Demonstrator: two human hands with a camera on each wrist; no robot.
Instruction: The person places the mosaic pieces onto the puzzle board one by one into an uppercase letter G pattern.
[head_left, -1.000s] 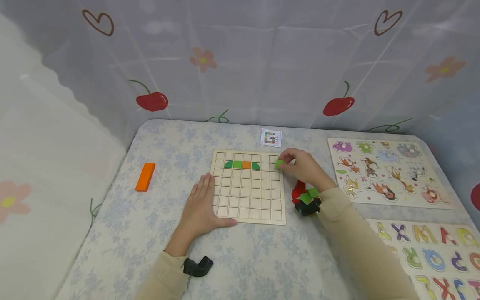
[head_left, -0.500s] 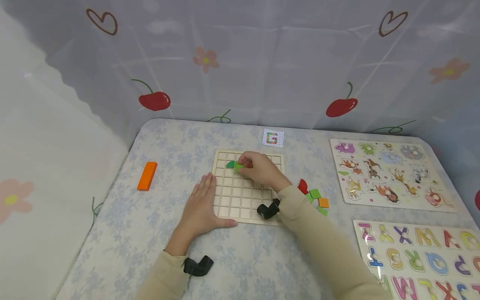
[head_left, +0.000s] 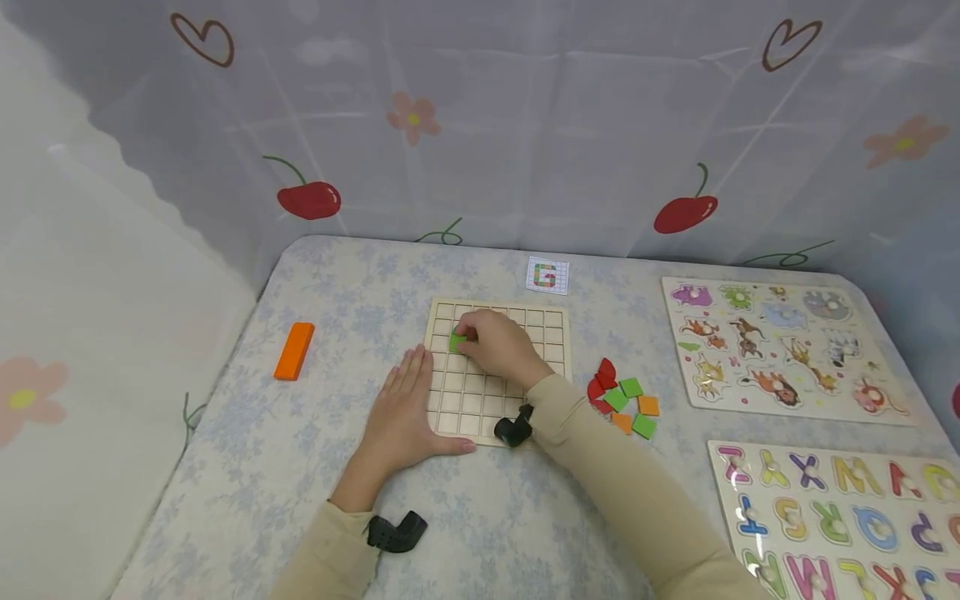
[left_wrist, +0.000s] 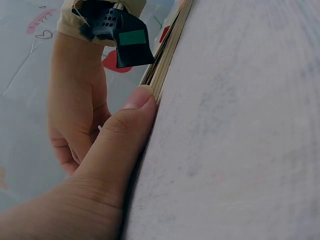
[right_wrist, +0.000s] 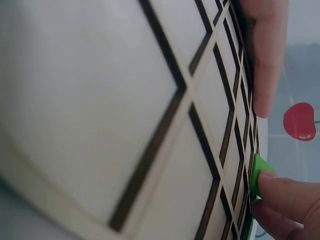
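My right hand [head_left: 498,343] pinches a light green square tile [head_left: 456,342] between thumb and fingertips, at the upper left of a wooden grid board [head_left: 472,402]. In the right wrist view the green tile [right_wrist: 258,170] stands tilted at the grid's strips, one corner up. The hand covers the row of coloured pieces near the board's top. My left hand [head_left: 400,415] rests against the board's left side with straight fingers, its thumb stretched along the near edge. That thumb [left_wrist: 117,132] lies against the board's edge in the left wrist view.
Right of the board lie loose red pieces [head_left: 597,387], green squares [head_left: 632,387] and orange squares [head_left: 648,406]. A printed pattern card [head_left: 547,276] sits behind it. An orange block [head_left: 294,352] lies left. Animal [head_left: 787,350] and letter [head_left: 840,517] puzzle boards occupy the right side.
My right hand has carried the green tile from the board's right edge leftward across it, then slightly farther left and nearer. The left hand has stayed in place.
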